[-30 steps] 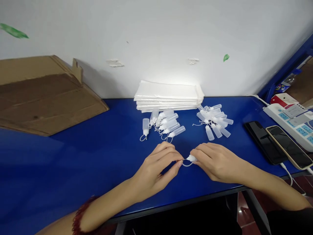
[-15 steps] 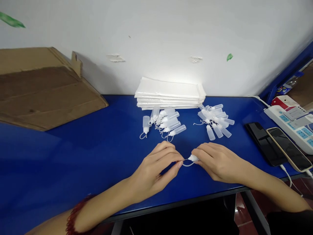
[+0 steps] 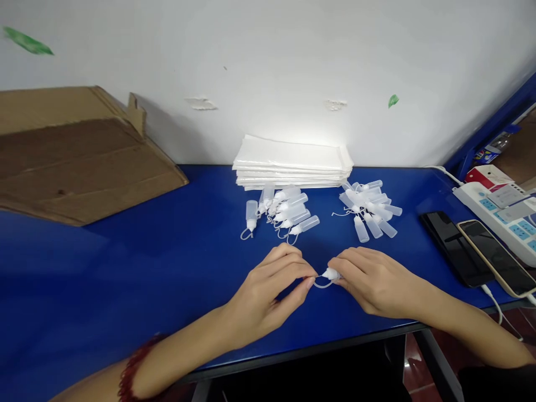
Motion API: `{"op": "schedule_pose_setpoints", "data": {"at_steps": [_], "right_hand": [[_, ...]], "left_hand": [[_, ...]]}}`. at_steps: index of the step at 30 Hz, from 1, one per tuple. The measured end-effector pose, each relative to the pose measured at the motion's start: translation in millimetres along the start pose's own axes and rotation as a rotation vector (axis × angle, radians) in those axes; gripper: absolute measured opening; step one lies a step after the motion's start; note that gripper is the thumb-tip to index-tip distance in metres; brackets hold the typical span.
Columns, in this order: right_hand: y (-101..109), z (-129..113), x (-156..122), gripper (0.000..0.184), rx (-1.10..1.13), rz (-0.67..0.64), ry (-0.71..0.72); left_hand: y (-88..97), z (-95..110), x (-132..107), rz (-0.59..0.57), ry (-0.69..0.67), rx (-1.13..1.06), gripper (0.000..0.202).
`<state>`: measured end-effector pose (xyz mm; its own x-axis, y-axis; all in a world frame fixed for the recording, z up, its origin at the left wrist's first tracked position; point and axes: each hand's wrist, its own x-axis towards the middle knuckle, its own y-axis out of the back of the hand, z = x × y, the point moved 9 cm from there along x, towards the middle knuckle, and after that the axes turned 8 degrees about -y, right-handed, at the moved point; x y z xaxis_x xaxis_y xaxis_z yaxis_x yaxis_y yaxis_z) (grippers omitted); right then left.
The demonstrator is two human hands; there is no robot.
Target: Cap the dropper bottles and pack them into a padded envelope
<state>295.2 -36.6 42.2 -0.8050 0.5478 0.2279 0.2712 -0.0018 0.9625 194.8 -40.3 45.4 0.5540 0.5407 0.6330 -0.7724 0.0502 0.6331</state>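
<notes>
Only the view has shifted slightly since the earlier frame: left hand (image 3: 266,290) pinches the strap (image 3: 323,286), where a crooked push could bend the thin tip (image 3: 320,276) of the bottle (image 3: 332,273), between both hands, clamped in right hand (image 3: 372,280).

A ridged dark red bracelet (image 3: 133,368) and black sleeve (image 3: 498,384) are worn.

Over the blue surface (image 3: 167,262), the left hand (image 3: 268,285) pinches the looped strap (image 3: 323,286) of a dropper bottle (image 3: 331,273) gripped by the right hand (image 3: 372,282). From that bottle, one bottle pile (image 3: 294,214) lies at eleven o'clock, a second pile (image 3: 371,196) at one, brown cardboard (image 3: 84,167) at ten, and a power strip (image 3: 487,205) at two.
</notes>
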Motion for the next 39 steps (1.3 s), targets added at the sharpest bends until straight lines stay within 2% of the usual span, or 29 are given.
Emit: {"op": "schedule_pose_setpoints", "data": {"at_steps": [14,18,23,27,33,39], "right_hand": [[-2,-5,1,0.022,-0.001,0.000,0.015],[-1,-11,2,0.026,-0.043,0.059,0.073],[-4,-20,1,0.032,-0.093,0.110,0.130],[-7,-28,-1,0.035,-0.089,0.089,0.164],[0,-34,-3,0.030,-0.052,0.121,0.214],[-4,-32,-2,0.026,-0.146,0.169,0.185]], "left_hand": [[-0.4,7,0,-0.001,-0.068,0.063,0.017],[-3.3,5,0,-0.006,-0.051,0.015,0.015],[-6.8,11,-3,-0.028,-0.116,0.091,0.014],[-6.9,20,-2,-0.050,-0.167,0.096,0.015],[-10.2,27,-3,-0.112,-0.183,0.101,0.015],[-12.5,24,-3,-0.095,-0.184,0.186,0.016]]}}
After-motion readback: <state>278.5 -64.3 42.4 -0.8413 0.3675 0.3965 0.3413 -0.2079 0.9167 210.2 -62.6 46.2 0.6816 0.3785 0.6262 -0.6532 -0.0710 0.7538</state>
